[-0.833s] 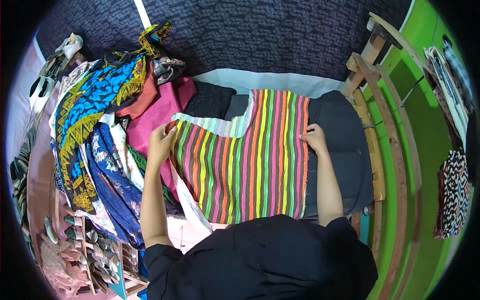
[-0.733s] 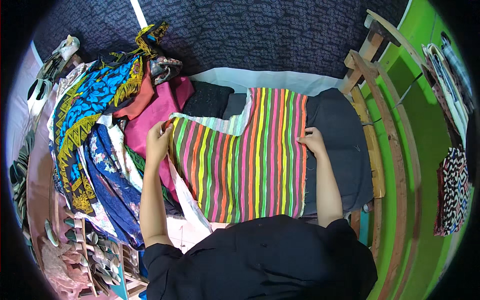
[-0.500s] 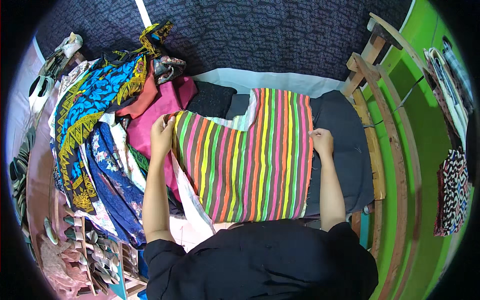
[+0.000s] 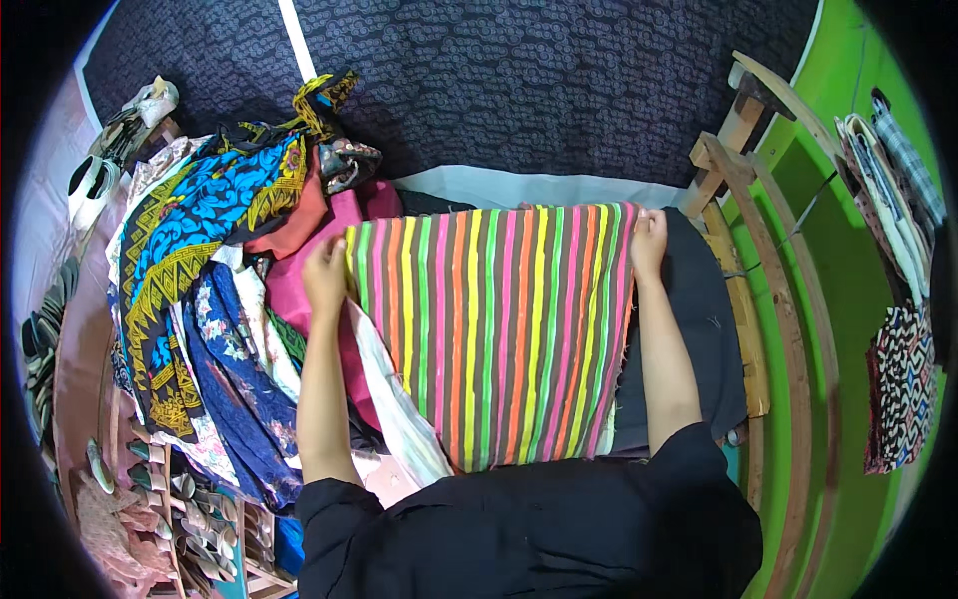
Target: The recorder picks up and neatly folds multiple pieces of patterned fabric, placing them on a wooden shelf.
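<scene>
A striped cloth in orange, yellow, green, pink and brown is stretched out before me. My left hand is closed on its far left corner, and my right hand pinches its far right corner. The far edge runs nearly straight between the two hands. A pale strip of the cloth's reverse hangs along the left side. Beneath the cloth, black fabric shows on the right and a magenta cloth on the left.
To the left lies a heap of garments, among them a blue, black and yellow printed cloth and a navy floral one. Wooden rails stand at the right by a green wall. Shoes fill a rack at lower left.
My right hand has moved away from me to the far right corner. The notch in the cloth's far edge has gone, and that edge is pulled almost straight. The view has shifted slightly.
</scene>
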Action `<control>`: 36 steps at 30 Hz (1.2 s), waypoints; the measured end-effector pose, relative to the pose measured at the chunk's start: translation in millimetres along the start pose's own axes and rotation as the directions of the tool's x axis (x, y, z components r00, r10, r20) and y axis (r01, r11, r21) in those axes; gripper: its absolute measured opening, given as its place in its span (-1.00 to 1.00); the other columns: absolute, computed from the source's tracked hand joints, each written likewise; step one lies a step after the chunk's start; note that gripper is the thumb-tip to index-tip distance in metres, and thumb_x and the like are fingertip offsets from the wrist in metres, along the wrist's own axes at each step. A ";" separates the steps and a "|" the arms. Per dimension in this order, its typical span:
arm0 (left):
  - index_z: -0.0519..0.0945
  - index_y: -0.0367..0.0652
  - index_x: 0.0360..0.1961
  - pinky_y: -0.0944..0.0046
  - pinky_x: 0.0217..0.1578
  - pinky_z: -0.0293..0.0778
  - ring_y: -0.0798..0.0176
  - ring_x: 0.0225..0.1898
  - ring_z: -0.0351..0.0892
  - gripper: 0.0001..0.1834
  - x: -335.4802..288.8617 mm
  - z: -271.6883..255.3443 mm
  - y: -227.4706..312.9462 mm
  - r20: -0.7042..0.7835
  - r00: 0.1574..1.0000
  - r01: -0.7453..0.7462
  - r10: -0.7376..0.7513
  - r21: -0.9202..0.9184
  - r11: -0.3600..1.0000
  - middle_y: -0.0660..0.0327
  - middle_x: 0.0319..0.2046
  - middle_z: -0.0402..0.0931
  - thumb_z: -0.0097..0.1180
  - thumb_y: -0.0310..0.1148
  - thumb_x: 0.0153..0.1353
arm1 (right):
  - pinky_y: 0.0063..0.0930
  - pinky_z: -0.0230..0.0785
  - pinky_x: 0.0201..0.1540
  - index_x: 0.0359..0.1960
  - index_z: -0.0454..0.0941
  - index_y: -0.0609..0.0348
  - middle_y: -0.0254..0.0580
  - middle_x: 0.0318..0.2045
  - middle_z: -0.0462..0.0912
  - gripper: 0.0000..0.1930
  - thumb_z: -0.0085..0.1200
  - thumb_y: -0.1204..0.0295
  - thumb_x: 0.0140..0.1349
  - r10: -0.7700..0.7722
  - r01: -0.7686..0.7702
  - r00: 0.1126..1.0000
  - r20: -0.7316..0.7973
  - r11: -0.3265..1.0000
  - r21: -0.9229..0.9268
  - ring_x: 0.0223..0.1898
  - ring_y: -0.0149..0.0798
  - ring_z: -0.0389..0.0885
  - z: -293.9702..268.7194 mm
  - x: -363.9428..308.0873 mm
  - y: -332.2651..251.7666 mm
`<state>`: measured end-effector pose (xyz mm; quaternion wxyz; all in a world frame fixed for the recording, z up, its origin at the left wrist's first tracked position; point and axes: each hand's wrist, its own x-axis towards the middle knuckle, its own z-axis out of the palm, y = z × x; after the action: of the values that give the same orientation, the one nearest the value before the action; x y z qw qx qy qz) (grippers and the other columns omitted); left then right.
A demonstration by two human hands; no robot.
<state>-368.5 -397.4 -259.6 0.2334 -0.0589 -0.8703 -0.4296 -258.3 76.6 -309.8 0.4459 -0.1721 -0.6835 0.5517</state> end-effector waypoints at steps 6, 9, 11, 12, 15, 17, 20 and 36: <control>0.61 -0.05 -0.30 0.11 -0.43 0.40 0.00 -0.42 0.55 -0.67 -12.9 10.7 -21.2 0.223 0.975 -0.077 -0.002 0.344 0.936 0.05 -0.53 0.54 0.12 -0.09 -0.02 | -0.02 0.30 -0.22 -0.30 0.37 0.21 0.15 -0.34 0.55 -0.76 -0.16 0.27 0.21 0.310 -0.163 0.950 0.046 0.614 -0.772 -0.23 0.18 0.50 7.8 -36.0 34.3; 0.61 -0.14 -0.39 0.12 -0.42 0.41 0.04 -0.42 0.56 -0.66 -8.6 -2.8 -10.7 0.379 0.917 0.026 -0.127 0.261 0.965 0.05 -0.56 0.53 0.11 -0.08 -0.01 | -0.01 0.30 -0.21 -0.30 0.37 0.21 0.16 -0.34 0.55 -0.77 -0.17 0.29 0.22 0.319 -0.189 0.948 0.010 0.587 -0.787 -0.22 0.18 0.50 -1.9 -39.3 20.7; 0.59 -0.22 -0.42 0.15 -0.38 0.42 0.05 -0.37 0.58 -0.59 -6.0 -3.0 1.0 0.446 0.883 0.026 -0.149 0.270 0.962 0.01 -0.53 0.54 0.11 -0.03 -0.02 | -0.09 0.32 -0.23 -0.29 0.38 0.22 0.19 -0.34 0.55 -0.73 -0.11 0.23 0.19 0.245 -0.077 0.960 0.137 0.698 -0.712 -0.25 0.18 0.51 -23.2 -28.7 55.2; 0.59 -0.22 -0.42 0.15 -0.38 0.42 0.05 -0.37 0.58 -0.59 -7.3 0.1 5.8 0.452 0.879 0.025 -0.151 0.272 0.962 0.01 -0.53 0.54 0.11 -0.03 -0.02 | -0.15 0.33 -0.25 -0.29 0.39 0.23 0.18 -0.36 0.55 -0.68 -0.06 0.19 0.16 0.182 0.019 0.956 0.231 0.746 -0.666 -0.28 0.17 0.52 -25.8 -25.9 57.8; 0.56 -0.25 -0.34 0.13 -0.31 0.42 -0.02 -0.30 0.56 -0.42 -12.4 13.6 22.4 0.338 0.910 0.070 -0.240 0.445 0.893 -0.01 -0.42 0.56 0.22 0.09 -0.20 | -0.21 0.35 -0.22 -0.23 0.40 0.27 0.19 -0.30 0.55 -0.56 -0.01 0.08 0.11 0.255 -0.014 0.926 0.277 0.758 -0.653 -0.23 0.10 0.54 -29.8 -30.6 60.7; 0.55 -0.24 -0.33 0.13 -0.30 0.42 -0.02 -0.29 0.56 -0.42 -12.8 13.9 30.5 0.371 0.894 0.044 -0.251 0.486 0.873 0.00 -0.40 0.56 0.23 0.08 -0.21 | -0.17 0.32 -0.15 -0.17 0.38 0.28 0.19 -0.24 0.53 -0.48 0.00 0.02 0.07 0.384 -0.066 0.882 0.274 0.677 -0.733 -0.16 0.11 0.51 -28.8 -43.0 38.2; 0.55 -0.23 -0.36 0.13 -0.29 0.43 0.02 -0.28 0.56 -0.46 -13.9 21.0 26.4 0.436 0.870 -0.043 -0.231 0.533 0.845 0.04 -0.37 0.56 0.26 0.02 -0.25 | 0.00 0.12 0.05 0.00 0.36 0.26 0.12 -0.08 0.49 -0.25 0.02 -0.16 -0.06 0.639 -0.043 0.718 0.276 0.436 -0.899 0.02 0.03 0.42 -32.0 -69.0 1.6; 0.49 -0.24 -0.22 0.41 -0.45 0.38 0.42 -0.43 0.48 -0.79 -16.8 1.1 8.2 0.690 0.671 0.669 -0.272 -0.404 0.625 0.28 -0.38 0.52 0.06 -0.35 0.16 | -0.42 0.42 -0.10 -0.02 0.38 0.34 -0.12 -0.16 0.54 -0.64 0.02 0.40 0.18 0.608 -0.908 0.404 0.684 0.357 0.219 -0.16 -0.28 0.53 -72.6 -123.7 -32.6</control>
<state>-351.6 -389.8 -261.9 -0.1982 -0.0151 -0.6828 -0.7030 -124.8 19.5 -332.6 -0.0396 -0.1935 -0.4023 0.8939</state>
